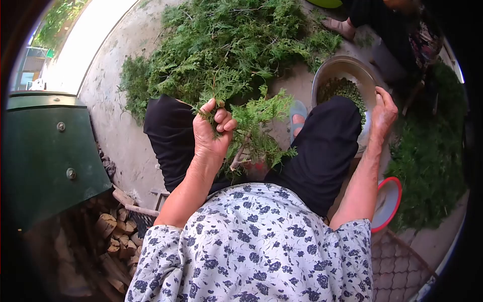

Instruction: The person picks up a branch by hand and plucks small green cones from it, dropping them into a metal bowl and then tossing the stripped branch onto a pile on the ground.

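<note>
A pale concrete floor point(108, 93) is running under everything, and on it, ahead of the person, a broad pile of conifer branches point(226, 48) is spreading. The person is wearing a white shirt with dark floral print point(259, 246), and a green metal panel with bolts point(50, 156) is standing at the left. A second heap of greenery point(430, 161) is lying at the far right, blurred toward the edge. Black trousers point(317, 156) are covering the person's parted knees, while another person in dark clothing point(385, 38) is sitting or crouching at the upper right, one bare foot point(339, 26) showing beside the pile. Split firewood point(118, 229) is lying beneath the green panel. A round metal basin point(361, 75) is sitting just beyond the right knee, and a pale basin with a red rim point(397, 201) is lying near the right forearm. A leafy cut branch point(261, 113) is resting between the knees, its bare stem pointing toward the shirt. The left hand point(214, 126) is closing its curled fingers and thumb around a conifer sprig point(215, 93), above the gap between the knees. The right hand point(384, 113) is hovering at or touching the metal basin's right rim, fingers bent and bunched together; I cannot tell whether they are pinching anything. A light blue sandal point(299, 107) is showing beside the right knee, and small green cones point(347, 92) are filling part of the metal basin.
</note>
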Motion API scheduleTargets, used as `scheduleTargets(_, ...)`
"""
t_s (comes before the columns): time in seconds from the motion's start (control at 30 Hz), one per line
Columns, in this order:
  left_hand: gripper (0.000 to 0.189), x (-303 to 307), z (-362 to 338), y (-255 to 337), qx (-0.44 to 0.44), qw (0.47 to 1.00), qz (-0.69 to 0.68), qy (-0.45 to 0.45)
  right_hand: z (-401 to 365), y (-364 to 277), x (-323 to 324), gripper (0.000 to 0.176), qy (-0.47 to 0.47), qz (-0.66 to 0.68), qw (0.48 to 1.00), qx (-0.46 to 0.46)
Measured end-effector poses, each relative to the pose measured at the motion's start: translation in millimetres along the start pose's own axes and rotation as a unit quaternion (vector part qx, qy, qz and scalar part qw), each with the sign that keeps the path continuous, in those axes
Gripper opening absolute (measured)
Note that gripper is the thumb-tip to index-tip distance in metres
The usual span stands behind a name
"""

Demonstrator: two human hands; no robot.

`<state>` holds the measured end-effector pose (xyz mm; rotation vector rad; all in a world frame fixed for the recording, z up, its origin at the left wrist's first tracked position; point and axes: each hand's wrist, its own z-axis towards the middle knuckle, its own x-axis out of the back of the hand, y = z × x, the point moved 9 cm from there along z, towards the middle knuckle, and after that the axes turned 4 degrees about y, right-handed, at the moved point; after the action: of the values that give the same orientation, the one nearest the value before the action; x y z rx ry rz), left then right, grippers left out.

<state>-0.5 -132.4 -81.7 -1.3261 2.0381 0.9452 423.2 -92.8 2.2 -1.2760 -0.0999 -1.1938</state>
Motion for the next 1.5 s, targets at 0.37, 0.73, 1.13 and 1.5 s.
scheduleTargets(0.37,0.015,-11.4,2.5,-8.8,-0.007,1.0,-0.007,-0.021,-119.5,-108.4,-51.7,0.025,-0.371,0.305,0.859,-0.178)
scheduleTargets(0.73,0.018,-62.3,-33.0,-25.3,-0.103,0.975,0.176,-0.084,-269.6,-151.7,-111.6,0.036,-0.444,0.503,0.489,-0.557)
scheduleTargets(1.13,0.022,-23.4,4.7,26.4,-0.198,0.954,0.222,0.044,-231.4,-148.4,-105.5,0.024,-0.554,0.419,0.625,-0.357)
scheduleTargets(1.5,0.035,-59.7,65.5,32.5,0.017,0.988,0.148,-0.042,-212.6,-138.8,-114.3,0.026,-0.602,0.247,0.745,-0.15)
